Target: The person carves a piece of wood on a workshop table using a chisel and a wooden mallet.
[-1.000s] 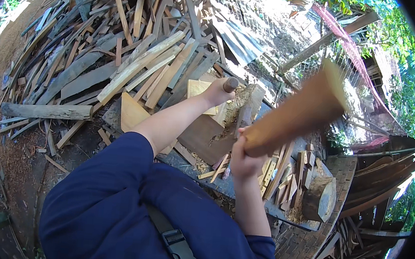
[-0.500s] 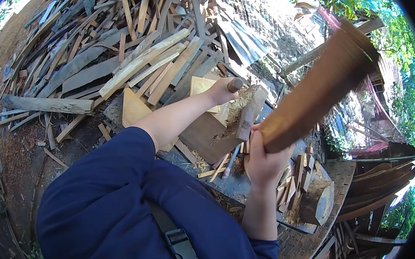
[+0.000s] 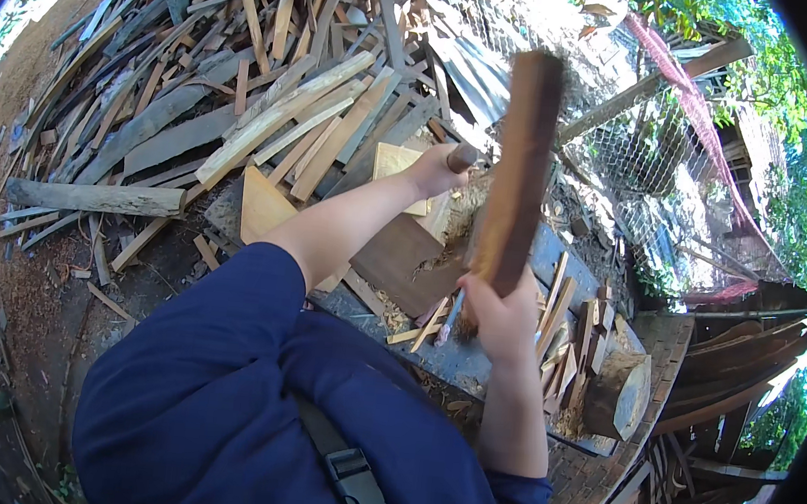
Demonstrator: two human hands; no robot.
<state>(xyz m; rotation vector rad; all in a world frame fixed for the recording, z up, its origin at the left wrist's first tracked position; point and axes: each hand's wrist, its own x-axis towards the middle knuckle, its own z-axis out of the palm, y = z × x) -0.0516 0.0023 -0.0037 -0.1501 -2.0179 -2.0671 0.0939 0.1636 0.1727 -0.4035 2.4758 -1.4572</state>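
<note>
My left hand [image 3: 434, 173] is closed round the wooden handle [image 3: 462, 158] of what looks like a chisel; its blade is hidden beneath the hand. It is held over a wooden block [image 3: 407, 267] with a rough, chipped hollow [image 3: 462, 221]. My right hand [image 3: 504, 322] grips the narrow lower end of a thick wooden mallet [image 3: 519, 166], a club-like length of brown wood. The mallet stands nearly upright in view, just right of the handle's end and covering part of the block. Its far end is smeared by motion.
Thin wood offcuts [image 3: 558, 311] and a cut log piece [image 3: 617, 394] lie on the worktable [image 3: 470, 370] at right. A brush-like tool [image 3: 450, 320] lies near my right wrist. A big pile of scrap boards [image 3: 182, 133] fills the far left, and wire fencing [image 3: 636, 153] the far right.
The mallet has swung left and turned from a rightward slant to nearly upright, toward the chisel handle. My right hand moved slightly with it; my left hand stays almost in place.
</note>
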